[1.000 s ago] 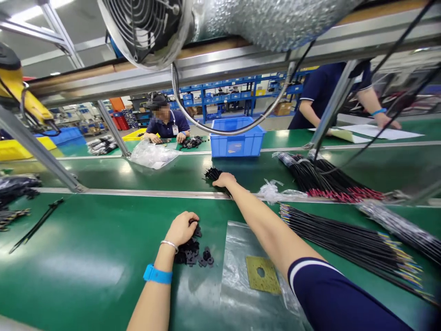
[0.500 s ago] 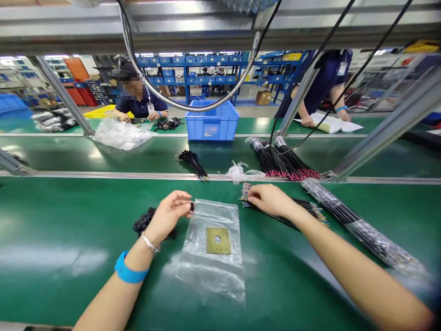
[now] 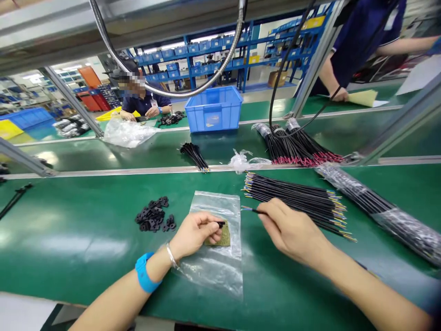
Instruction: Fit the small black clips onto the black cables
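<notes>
My left hand [image 3: 200, 233] is closed in a pinch on a small black part [image 3: 220, 224], above a clear plastic bag [image 3: 220, 276]. A yellowish square pad [image 3: 225, 235] lies at the bag, partly hidden by that hand. My right hand [image 3: 292, 230] is closed on a black cable [image 3: 255, 210], whose stripped end with thin coloured wires points left toward the pinched part. Behind the right hand lies a row of similar black cables [image 3: 289, 187] with bare coloured ends. To the left of the bag is a pile of small black parts [image 3: 151, 215].
A plastic-wrapped cable bundle [image 3: 386, 207] lies at the right. Cables with red ends [image 3: 303, 147], a small black cable bunch [image 3: 195, 156] and crumpled plastic [image 3: 240, 161] are at the back. Beyond stand a blue bin [image 3: 213, 110], metal posts and two other people. A hose [image 3: 179, 94] hangs overhead.
My left hand has moved right with the small black part, over the pad. My right hand has drawn a cable from the row toward me. The camera view has tilted.
</notes>
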